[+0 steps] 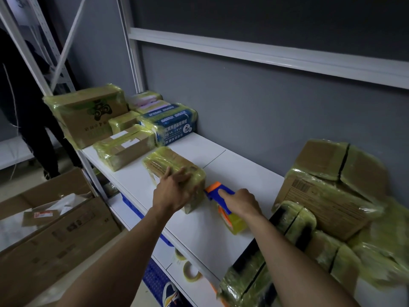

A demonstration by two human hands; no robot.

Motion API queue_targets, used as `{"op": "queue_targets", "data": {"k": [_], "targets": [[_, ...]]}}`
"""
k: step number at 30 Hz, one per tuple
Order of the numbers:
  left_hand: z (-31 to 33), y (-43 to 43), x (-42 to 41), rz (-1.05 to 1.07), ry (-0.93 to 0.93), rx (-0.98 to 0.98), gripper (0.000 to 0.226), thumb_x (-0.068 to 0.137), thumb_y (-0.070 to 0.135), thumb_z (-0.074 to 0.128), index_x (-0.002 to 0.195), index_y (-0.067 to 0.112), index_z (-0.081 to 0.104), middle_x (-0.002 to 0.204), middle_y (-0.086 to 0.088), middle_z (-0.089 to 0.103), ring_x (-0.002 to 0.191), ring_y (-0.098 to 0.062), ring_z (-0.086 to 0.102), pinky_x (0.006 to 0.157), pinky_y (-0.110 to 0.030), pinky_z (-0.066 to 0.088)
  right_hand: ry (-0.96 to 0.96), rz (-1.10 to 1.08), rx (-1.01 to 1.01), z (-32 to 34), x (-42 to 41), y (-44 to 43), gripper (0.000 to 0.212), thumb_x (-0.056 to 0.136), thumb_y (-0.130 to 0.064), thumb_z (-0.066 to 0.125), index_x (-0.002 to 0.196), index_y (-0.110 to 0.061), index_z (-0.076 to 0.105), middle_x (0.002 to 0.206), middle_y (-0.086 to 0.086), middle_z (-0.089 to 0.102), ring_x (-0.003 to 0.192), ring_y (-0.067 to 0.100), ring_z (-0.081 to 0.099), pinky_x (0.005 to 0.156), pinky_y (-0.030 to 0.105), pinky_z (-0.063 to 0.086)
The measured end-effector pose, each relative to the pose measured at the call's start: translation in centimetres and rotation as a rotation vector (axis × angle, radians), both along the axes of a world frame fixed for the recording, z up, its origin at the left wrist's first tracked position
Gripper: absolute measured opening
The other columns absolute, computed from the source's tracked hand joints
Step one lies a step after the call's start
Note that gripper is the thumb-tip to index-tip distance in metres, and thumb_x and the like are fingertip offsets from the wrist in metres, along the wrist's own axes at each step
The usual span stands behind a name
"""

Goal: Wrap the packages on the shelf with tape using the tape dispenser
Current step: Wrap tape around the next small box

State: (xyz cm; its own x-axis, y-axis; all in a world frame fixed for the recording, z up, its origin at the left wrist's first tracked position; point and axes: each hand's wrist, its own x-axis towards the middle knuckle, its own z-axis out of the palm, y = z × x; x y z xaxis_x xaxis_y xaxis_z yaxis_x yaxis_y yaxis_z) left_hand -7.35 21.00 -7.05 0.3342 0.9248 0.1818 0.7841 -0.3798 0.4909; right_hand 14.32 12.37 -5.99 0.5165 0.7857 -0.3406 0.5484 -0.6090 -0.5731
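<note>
A small cardboard package (170, 165) wrapped in yellowish tape lies in the middle of the white shelf (232, 165). My left hand (174, 189) rests on its near top with fingers spread flat. Just right of the package, my right hand (241, 201) grips the handle of the orange and blue tape dispenser (218, 189), whose head touches the package's right side. The yellow tape roll (235, 221) on the dispenser sits below my right hand.
Several taped boxes (93, 116) and a blue printed pack (174, 125) stand at the shelf's left end. A heap of taped boxes (327, 196) fills the right. Spare tape rolls (190, 271) lie on the lower shelf. Open cartons (55, 220) sit on the floor. A person stands far left.
</note>
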Motion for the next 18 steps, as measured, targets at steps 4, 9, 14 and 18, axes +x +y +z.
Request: {"op": "queue_targets", "data": {"k": [4, 9, 14, 18], "targets": [[0.1, -0.6, 1.3, 0.017, 0.007, 0.047, 0.063, 0.086, 0.050, 0.075, 0.142, 0.032, 0.054, 0.157, 0.015, 0.041, 0.153, -0.036, 0.017, 0.091, -0.055, 0.052, 0.065, -0.083, 0.137, 0.8, 1.5, -0.1, 0.067, 0.090, -0.070, 0.058, 0.104, -0.006, 0.069, 0.106, 0.013, 0.072, 0.097, 0.033, 0.068, 0.078, 0.035, 0.053], [-0.7, -1.7, 1.8, -0.124, -0.058, 0.121, 0.069, 0.092, 0.027, 0.071, 0.154, 0.024, 0.040, 0.161, 0.002, 0.036, 0.154, -0.030, 0.018, 0.110, -0.054, 0.041, 0.239, -0.124, 0.259, 1.3, 3.0, -1.1, 0.060, 0.095, -0.062, 0.062, 0.094, -0.003, 0.070, 0.091, 0.014, 0.075, 0.084, 0.029, 0.072, 0.067, 0.032, 0.049], [-1.7, -3.8, 2.2, -0.330, -0.145, 0.171, 0.071, 0.089, 0.021, 0.071, 0.154, 0.024, 0.041, 0.161, 0.000, 0.037, 0.154, -0.022, 0.017, 0.121, -0.050, 0.019, 0.341, -0.081, 0.348, 2.6, 3.7, -1.7, 0.050, 0.099, -0.060, 0.058, 0.098, -0.011, 0.069, 0.088, 0.006, 0.076, 0.078, 0.020, 0.072, 0.065, 0.030, 0.051], [-1.7, -4.4, 2.7, -0.483, -0.162, 0.107, 0.071, 0.087, 0.020, 0.073, 0.152, 0.030, 0.043, 0.162, 0.001, 0.032, 0.155, -0.025, 0.009, 0.122, -0.043, 0.016, 0.377, -0.009, 0.379, 4.2, 4.1, -2.0, 0.052, 0.101, -0.056, 0.058, 0.105, -0.006, 0.071, 0.099, 0.014, 0.078, 0.092, 0.032, 0.075, 0.086, 0.045, 0.058]]}}
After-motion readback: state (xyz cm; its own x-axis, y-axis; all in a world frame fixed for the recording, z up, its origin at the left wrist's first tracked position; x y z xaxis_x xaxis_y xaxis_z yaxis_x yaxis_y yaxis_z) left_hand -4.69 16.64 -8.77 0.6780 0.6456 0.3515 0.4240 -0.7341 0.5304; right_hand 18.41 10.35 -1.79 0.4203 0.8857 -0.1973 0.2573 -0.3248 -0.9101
